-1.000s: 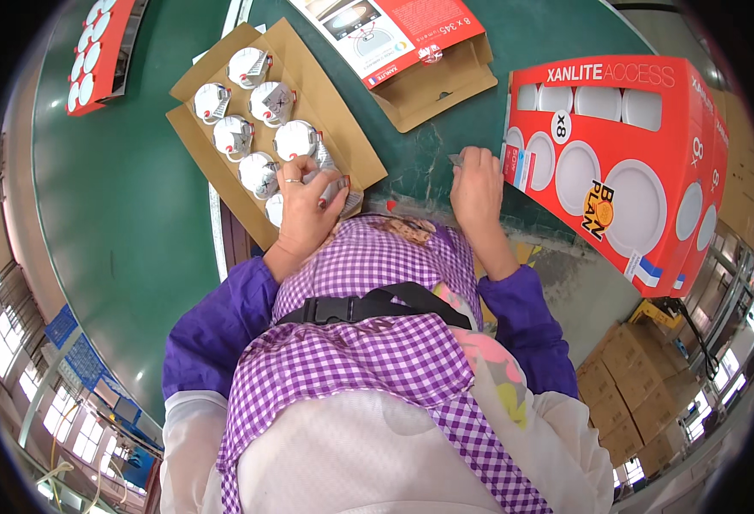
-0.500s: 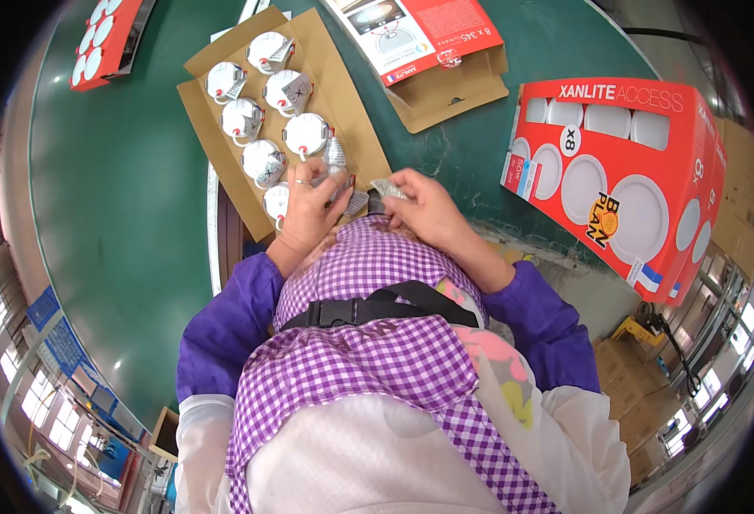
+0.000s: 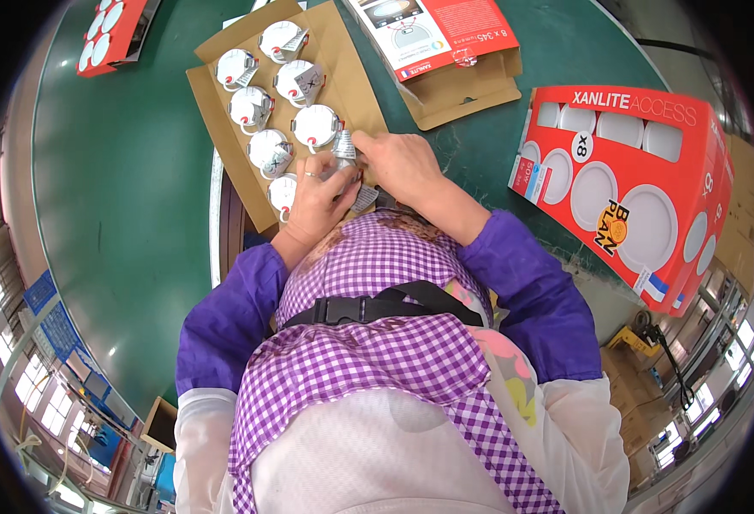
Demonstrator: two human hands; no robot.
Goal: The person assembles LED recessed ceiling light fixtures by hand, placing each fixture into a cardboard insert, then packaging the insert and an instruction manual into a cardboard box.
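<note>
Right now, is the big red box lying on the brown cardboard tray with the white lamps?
No, the big red box lies on the green table, apart from the cardboard tray.

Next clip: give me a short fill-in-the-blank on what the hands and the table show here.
1. The round white lamps lie on a tray of brown ____.
2. The left hand and the right hand meet at the tray's ____ edge.
3. The big box on the person's right is mainly ____.
4. The table top is ____.

Missing words: cardboard; near; red; green
</note>
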